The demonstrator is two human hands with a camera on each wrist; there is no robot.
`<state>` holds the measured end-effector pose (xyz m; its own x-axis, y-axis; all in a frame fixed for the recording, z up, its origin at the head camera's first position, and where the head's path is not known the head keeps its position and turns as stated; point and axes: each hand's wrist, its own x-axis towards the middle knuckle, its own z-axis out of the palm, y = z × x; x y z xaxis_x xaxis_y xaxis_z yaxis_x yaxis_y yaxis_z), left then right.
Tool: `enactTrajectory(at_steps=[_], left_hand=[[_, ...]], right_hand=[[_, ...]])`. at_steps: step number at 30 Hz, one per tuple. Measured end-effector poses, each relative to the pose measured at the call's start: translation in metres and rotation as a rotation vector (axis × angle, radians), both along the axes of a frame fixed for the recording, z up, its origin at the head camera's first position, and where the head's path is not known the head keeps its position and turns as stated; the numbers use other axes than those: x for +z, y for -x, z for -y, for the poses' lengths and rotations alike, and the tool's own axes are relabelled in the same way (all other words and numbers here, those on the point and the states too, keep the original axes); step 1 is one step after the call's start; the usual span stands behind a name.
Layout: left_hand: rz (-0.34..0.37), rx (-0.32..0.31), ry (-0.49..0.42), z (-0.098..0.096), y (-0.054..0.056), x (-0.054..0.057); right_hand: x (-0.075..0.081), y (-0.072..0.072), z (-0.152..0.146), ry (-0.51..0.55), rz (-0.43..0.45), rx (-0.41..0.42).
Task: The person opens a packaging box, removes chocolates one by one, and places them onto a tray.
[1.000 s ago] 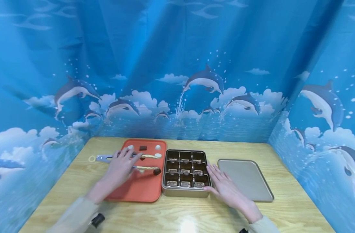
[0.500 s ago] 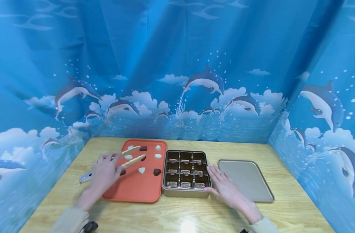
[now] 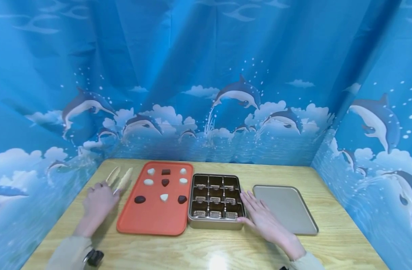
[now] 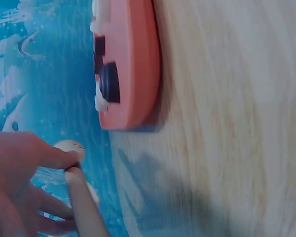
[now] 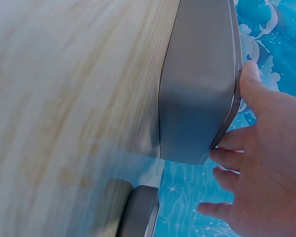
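Observation:
My left hand grips a pair of tongs left of the red tray, their cream tips spread and pointing away from me. In the left wrist view the thumb presses along one arm of the tongs; nothing sits between the tips. Several dark and white chocolates lie on the tray, among them a dark oval one and a white heart. Beside the tray stands a metal box divided into compartments. My right hand rests along the box's right rim, fingers extended, thumb at the near corner.
A flat metal lid lies on the wooden table, to the right of the box. A blue dolphin curtain closes off the back and both sides.
The left hand has swung the tongs from over the chocolates to the left, off the tray, turning their tips from rightward to away from me. The right hand stays at the box.

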<state>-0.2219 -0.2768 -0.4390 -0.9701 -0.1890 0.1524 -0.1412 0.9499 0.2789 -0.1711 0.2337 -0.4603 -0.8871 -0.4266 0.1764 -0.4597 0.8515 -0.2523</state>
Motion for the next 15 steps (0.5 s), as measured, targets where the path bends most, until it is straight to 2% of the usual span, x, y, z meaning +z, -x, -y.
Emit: enactTrajectory(at_steps=[3,6,15], left_hand=[[0.090,0.017,0.000,0.004,0.003,0.000],[0.146,0.021,0.012,0.006,0.007,-0.004],[0.206,0.039,0.019,0.007,0.014,-0.013]], right_hand=[[0.000,0.000,0.000,-0.002,-0.001,-0.003],[0.001,0.000,0.001,-0.002,0.005,-0.004],[0.001,-0.001,0.001,0.006,-0.013,0.005]])
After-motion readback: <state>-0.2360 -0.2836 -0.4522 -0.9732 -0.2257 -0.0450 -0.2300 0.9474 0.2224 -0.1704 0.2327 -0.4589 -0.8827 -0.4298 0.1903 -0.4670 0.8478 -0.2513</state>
